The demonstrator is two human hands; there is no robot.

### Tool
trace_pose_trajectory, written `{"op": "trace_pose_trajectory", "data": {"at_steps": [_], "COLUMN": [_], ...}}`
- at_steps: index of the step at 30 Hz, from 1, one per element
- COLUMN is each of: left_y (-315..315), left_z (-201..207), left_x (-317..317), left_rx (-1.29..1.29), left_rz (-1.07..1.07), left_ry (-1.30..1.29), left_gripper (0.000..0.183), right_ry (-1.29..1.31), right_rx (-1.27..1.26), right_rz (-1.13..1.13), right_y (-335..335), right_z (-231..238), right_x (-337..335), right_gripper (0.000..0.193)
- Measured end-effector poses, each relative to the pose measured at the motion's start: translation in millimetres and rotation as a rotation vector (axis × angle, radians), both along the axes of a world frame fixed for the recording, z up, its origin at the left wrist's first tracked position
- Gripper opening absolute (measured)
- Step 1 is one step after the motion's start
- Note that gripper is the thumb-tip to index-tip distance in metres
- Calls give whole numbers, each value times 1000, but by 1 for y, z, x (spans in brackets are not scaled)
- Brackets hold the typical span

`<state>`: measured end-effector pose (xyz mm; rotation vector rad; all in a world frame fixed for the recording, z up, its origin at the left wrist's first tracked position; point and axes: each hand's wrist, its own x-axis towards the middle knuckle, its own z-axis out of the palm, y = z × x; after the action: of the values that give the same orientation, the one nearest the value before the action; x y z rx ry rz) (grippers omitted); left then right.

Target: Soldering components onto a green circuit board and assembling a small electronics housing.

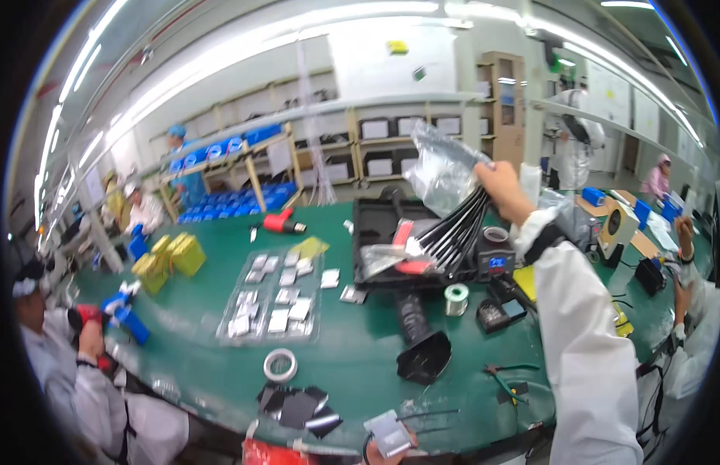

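Note:
My right hand [505, 192] is raised over the back of the green table, its fingers closed around the upper end of a bundle of black cables [459, 232]. The cables slant down to the left, over a black tray [375, 223]. A crumpled clear plastic bag [441, 174] is bunched beside the same hand; whether the fingers grip it too I cannot tell. At the lower edge my left hand [389, 456], mostly cut off, holds a small silvery flat pack [388, 434] with thin dark leads. Inside the tray lie red-and-clear packets [410, 260].
A clear tray of silvery packs [274, 298], a tape roll [280, 365], black sheets [298, 407], a solder spool [456, 299], green-handled pliers [505, 380] and a soldering station [496, 252] crowd the table. A red heat gun [282, 223] lies behind. Co-workers sit at both sides.

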<state>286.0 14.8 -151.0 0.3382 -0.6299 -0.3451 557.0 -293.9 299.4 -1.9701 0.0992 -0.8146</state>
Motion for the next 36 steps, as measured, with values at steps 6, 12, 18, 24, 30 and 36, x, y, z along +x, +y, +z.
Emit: {"op": "trace_pose_trajectory", "data": {"at_steps": [6,12,18,24,30,36], "left_y": [6,32,40,44,52,13], "left_z": [47,-10,2,-17,-6,73], "left_x": [-69,-95,-91,-75,-44,-39], "left_rx": [1103,-93,-69,56,18,182], "left_rz": [877,30,61,165,-48,-67], "left_ry": [46,532,310,374,625,178], "left_gripper": [30,71,71,79,80,83], "right_ry": [316,430,782,180,578,266], "right_rx": [171,61,-379,-602,-715,-861], "right_rz": [585,519,420,154,-45,249], "right_y": [120,213,240,160,47,-5], "right_z": [-60,-176,-218,-165,-188,-201], "right_x": [-31,-31,-42,6,71,119], "right_gripper": [20,36,40,43,121,93]}}
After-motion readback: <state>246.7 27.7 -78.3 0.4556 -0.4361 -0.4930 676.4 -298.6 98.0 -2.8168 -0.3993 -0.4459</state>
